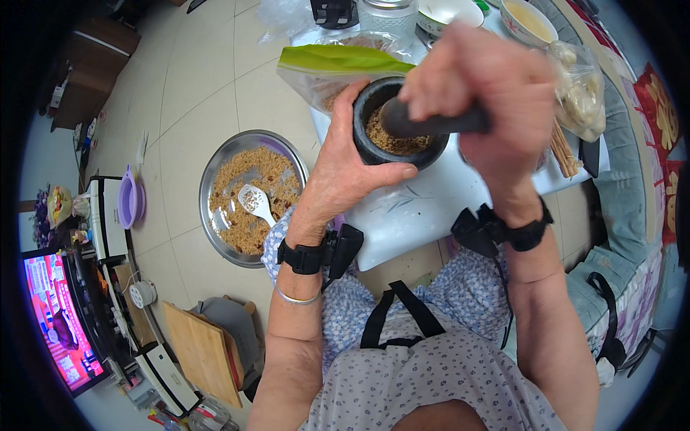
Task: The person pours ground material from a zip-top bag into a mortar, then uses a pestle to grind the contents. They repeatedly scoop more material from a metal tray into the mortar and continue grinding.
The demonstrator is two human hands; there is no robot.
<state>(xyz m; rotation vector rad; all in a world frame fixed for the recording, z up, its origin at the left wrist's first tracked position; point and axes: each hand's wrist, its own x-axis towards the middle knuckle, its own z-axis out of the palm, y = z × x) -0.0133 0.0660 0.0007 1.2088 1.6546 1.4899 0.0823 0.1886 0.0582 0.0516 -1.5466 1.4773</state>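
Note:
A dark stone mortar (362, 132) stands on the white table (415, 210), tilted a little in view. Coarse brown crumbs (396, 143) lie inside it. My left hand (345, 156) is wrapped around the mortar's near left side, the thumb along its front. In my right hand (485, 97), blurred by motion, is a dark pestle (431, 125); its rounded end rests in or just over the crumbs. Directly behind the mortar is a clear zip bag (307, 81) with a green top strip, holding brown contents.
Left of the table, a steel basin (207, 215) holds tan crumbly food and a white spoon (256, 202). Along the far side are a glass jar (388, 21), a white bowl (450, 13) and a bowl of pale liquid (528, 21). A plastic bag (579, 97) of pale round items sits right.

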